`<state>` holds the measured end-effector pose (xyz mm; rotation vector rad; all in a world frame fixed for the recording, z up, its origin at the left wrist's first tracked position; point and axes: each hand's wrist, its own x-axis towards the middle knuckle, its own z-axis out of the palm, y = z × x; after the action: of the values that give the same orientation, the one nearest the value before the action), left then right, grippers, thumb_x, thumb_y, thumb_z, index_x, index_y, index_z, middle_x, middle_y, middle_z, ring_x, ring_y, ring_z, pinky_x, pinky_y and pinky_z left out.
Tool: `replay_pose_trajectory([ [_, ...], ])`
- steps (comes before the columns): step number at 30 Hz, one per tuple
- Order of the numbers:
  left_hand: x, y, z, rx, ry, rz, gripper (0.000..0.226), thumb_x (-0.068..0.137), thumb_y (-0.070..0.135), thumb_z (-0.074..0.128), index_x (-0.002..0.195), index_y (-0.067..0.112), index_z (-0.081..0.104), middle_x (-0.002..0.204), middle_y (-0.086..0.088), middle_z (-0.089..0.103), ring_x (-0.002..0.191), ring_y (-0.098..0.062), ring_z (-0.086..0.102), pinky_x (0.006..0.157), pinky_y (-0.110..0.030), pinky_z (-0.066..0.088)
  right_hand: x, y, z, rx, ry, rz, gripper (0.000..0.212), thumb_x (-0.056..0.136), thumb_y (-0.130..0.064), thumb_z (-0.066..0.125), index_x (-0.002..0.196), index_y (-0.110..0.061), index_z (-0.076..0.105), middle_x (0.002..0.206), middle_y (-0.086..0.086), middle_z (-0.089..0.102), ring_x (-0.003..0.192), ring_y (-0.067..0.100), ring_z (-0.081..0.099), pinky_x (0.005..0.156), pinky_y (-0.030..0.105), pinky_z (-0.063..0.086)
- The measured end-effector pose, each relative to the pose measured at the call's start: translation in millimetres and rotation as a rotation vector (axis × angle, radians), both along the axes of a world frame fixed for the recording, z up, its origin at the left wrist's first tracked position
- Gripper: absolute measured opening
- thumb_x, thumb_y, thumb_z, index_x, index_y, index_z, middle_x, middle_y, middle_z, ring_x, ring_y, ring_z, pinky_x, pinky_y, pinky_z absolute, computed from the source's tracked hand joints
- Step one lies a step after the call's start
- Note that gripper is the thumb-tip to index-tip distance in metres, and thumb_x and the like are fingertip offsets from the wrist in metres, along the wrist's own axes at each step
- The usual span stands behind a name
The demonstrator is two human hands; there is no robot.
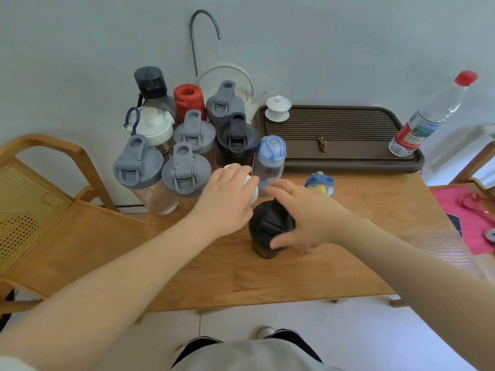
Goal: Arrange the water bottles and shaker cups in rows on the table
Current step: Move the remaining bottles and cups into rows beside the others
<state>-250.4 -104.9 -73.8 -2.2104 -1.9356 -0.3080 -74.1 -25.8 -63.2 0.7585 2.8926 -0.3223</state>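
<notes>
Head view: left hand (227, 199) hides white cup (253, 192).

Your right hand (302, 210) curls around a black shaker cup (267, 231) standing on the wooden table (348, 263). Your left hand (227, 199) rests on a white-lidded bottle (251, 188) just beside it. Behind them, grey-lidded shaker cups (184, 170) stand clustered upright, near a dark tray (348, 162).

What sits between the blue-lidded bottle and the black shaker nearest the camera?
In the head view, the right hand's fingers reach across that gap, between the blue-lidded bottle and the black shaker.
</notes>
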Motion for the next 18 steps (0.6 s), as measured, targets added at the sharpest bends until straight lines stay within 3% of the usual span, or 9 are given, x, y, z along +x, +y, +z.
replay_pose_trajectory([
  [2, -13, 0, -5, -0.123, 0.095, 0.029, 0.053, 0.068, 0.029, 0.067, 0.114, 0.006, 0.054, 0.126, -0.021, 0.051, 0.117, -0.036, 0.047, 0.096, -0.045, 0.036, -6, -6, -11, 0.098, -0.135, 0.032, 0.106, 0.057, -0.075, 0.06, 0.141, -0.025, 0.016, 0.15, 0.0, 0.021, 0.125, 0.026, 0.038, 0.099, 0.042, 0.039],
  [6, -21, 10, -16, -0.173, 0.264, 0.096, 0.057, 0.079, 0.035, 0.061, 0.127, 0.012, 0.04, 0.139, -0.018, 0.036, 0.122, -0.035, 0.038, 0.108, -0.046, 0.019, -16, -9, -22, 0.131, -0.094, -0.008, 0.092, 0.064, -0.054, 0.071, 0.137, -0.022, 0.025, 0.144, 0.006, 0.026, 0.119, 0.031, 0.038, 0.093, 0.041, 0.042],
  [11, -12, 15, -21, -0.126, 0.382, 0.194, 0.043, 0.078, 0.017, 0.059, 0.118, 0.012, 0.044, 0.13, -0.015, 0.047, 0.107, -0.031, 0.051, 0.095, -0.039, 0.038, -26, 13, -17, 0.175, -0.098, 0.03, 0.087, 0.064, -0.042, 0.075, 0.133, -0.022, 0.026, 0.142, 0.009, 0.023, 0.119, 0.033, 0.038, 0.093, 0.043, 0.042],
  [18, -20, 22, -26, -0.148, 0.275, 0.185, 0.052, 0.08, 0.015, 0.06, 0.125, 0.011, 0.035, 0.138, -0.018, 0.034, 0.115, -0.034, 0.04, 0.089, -0.04, 0.037, -27, 41, -23, 0.287, -0.082, 0.117, 0.085, 0.063, -0.031, 0.077, 0.133, -0.022, 0.03, 0.147, 0.008, 0.025, 0.135, 0.027, 0.022, 0.102, 0.041, 0.032],
])
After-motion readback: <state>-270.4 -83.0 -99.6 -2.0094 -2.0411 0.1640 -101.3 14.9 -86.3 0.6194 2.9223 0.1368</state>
